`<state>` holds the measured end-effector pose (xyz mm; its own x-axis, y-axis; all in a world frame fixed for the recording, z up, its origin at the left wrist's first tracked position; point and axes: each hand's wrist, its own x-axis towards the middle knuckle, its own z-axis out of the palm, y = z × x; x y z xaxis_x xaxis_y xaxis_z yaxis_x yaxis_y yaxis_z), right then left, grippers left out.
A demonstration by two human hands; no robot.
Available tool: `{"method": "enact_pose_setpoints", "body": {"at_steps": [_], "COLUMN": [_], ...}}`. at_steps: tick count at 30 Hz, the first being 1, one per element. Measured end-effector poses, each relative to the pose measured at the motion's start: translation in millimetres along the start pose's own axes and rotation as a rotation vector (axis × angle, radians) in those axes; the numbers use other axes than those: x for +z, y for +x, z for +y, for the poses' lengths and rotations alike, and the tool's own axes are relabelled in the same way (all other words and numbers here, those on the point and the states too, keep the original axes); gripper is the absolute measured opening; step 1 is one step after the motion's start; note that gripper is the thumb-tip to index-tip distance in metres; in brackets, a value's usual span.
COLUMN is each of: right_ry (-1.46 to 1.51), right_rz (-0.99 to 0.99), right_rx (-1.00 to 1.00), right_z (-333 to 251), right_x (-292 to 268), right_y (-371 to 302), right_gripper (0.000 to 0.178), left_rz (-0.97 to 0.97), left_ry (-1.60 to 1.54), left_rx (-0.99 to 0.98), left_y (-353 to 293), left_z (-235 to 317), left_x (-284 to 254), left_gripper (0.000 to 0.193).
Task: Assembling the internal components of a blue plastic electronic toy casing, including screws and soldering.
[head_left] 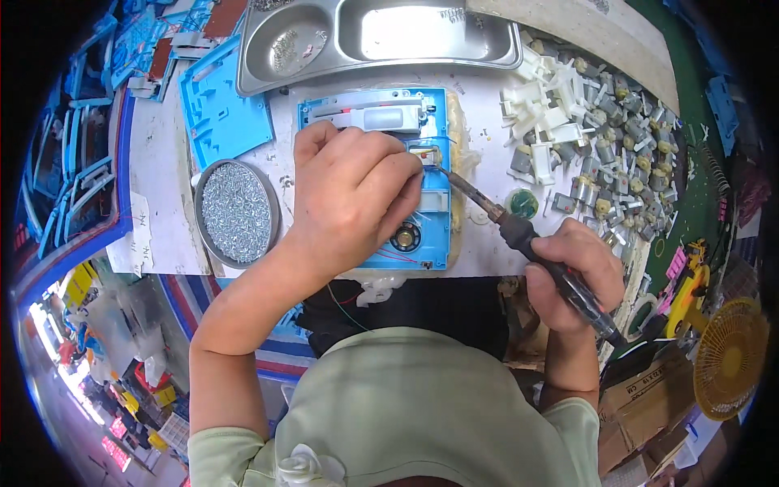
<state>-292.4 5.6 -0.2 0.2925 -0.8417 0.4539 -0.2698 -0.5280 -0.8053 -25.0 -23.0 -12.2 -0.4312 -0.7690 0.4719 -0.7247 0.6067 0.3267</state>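
Note:
A blue plastic casing (438,217) lies on the work table in front of me, with a grey-white part across its top, a round black speaker (405,237) near its bottom and thin wires inside. My right hand (583,272) is closed around the black handle of a soldering iron (520,233). The iron's tip points left and reaches a small motor (425,155) seated at the casing's right side. My left hand (349,191) rests over the casing's left half, fingers bent and pressed together beside the motor. Whatever those fingers pinch is hidden.
A round tub of small screws (236,213) stands left. Behind are a metal tray (331,71) and another blue casing piece (223,114). Loose small motors (604,150) and white plastic brackets (545,122) pile up at right, near a small green-filled dish (522,204). A yellow fan (732,357) stands lower right.

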Motion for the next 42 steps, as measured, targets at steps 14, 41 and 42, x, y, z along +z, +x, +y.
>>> {"method": "enact_pose_setpoints", "body": {"at_steps": [14, 41, 42], "right_ry": [-0.086, -0.093, -0.087], "right_rz": [-0.053, -0.055, -0.049], "right_rx": [-0.070, -0.062, -0.071], "right_z": [-1.5, -5.7, -4.8], "right_x": [0.6, -1.7, -2.4], "right_y": [6.8, 4.6, 5.0], "right_gripper": [0.030, 0.027, 0.031], "left_rz": [0.017, 0.037, 0.037], "left_ry": [0.012, 0.005, 0.006], "left_rx": [-0.002, 0.014, 0.014], "left_y": [0.0, -1.1, -0.7], "left_z": [0.5, -0.5, -0.5], "left_x": [1.1, 3.3, 2.7], "left_gripper": [0.027, 0.028, 0.028]}}
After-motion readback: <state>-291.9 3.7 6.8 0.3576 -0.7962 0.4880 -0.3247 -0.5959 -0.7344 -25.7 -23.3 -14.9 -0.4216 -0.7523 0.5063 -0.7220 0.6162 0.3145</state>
